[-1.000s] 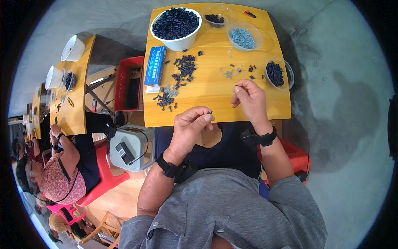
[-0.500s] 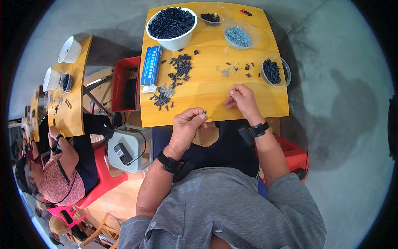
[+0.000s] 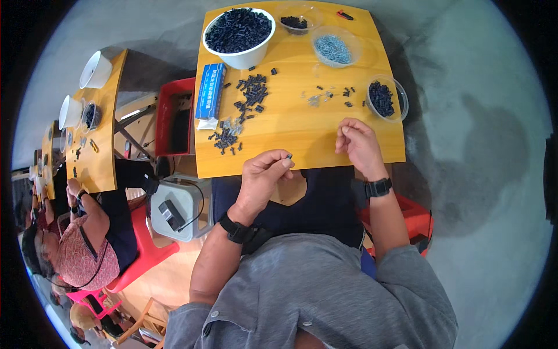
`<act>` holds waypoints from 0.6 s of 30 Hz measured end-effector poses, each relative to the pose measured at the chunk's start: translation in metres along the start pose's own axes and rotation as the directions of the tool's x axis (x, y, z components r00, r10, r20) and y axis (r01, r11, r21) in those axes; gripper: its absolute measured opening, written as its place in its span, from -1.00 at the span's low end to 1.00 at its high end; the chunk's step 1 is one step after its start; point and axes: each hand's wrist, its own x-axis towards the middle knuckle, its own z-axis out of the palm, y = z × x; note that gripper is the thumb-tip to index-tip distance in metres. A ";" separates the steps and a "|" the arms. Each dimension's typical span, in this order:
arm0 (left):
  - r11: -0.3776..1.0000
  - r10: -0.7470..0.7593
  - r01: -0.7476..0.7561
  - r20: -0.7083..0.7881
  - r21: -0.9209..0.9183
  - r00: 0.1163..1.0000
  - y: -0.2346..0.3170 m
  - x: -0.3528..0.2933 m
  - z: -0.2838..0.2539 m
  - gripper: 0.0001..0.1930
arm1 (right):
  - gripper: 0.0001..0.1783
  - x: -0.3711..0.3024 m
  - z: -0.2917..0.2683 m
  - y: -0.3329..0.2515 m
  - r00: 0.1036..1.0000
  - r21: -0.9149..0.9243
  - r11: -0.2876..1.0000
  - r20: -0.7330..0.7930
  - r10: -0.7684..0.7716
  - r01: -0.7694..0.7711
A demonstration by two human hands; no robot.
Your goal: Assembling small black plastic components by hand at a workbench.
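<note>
Near the front edge of the table, my left hand (image 3: 263, 177) pinches a small dark plastic part (image 3: 289, 156) between thumb and forefinger. To its right, apart from it, my right hand (image 3: 361, 146) is above the tabletop with its fingers curled against the thumb; whether something tiny is between them cannot be made out. Loose black plastic parts (image 3: 254, 92) lie in a pile left of the middle. Closer to me is another heap of black parts (image 3: 224, 138) mixed with clear bits. A few small clear and metal pieces (image 3: 315, 100) are scattered beyond my right hand.
A white bucket (image 3: 244, 58) full of black parts stands far left, beside a blue box (image 3: 210, 93). Clear bowls hold dark pieces (image 3: 294, 22), silvery screws (image 3: 332, 49) and black parts (image 3: 382, 99). A red-and-black tool (image 3: 344, 15) lies far back. Another person (image 3: 87, 250) sits left.
My right hand has moved to the right, away from my left hand. The left hand stays almost in place, still pinching the small dark plastic part.
</note>
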 end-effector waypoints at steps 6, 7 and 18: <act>1.000 0.008 -0.007 0.042 -0.014 0.999 0.017 -0.005 0.006 -0.90 | -0.86 -0.049 0.084 -0.006 0.945 -0.514 0.803 0.271 -0.181 0.301; 0.999 -0.029 0.030 0.062 -0.011 0.998 0.019 -0.006 0.006 -0.90 | -0.84 -0.052 0.091 -0.007 0.908 -0.553 0.735 0.362 -0.212 0.392; 0.998 0.055 -0.055 0.107 -0.004 0.993 0.028 -0.017 0.003 -0.89 | -0.90 -0.058 0.121 -0.015 0.844 -0.449 0.768 0.490 -0.217 0.458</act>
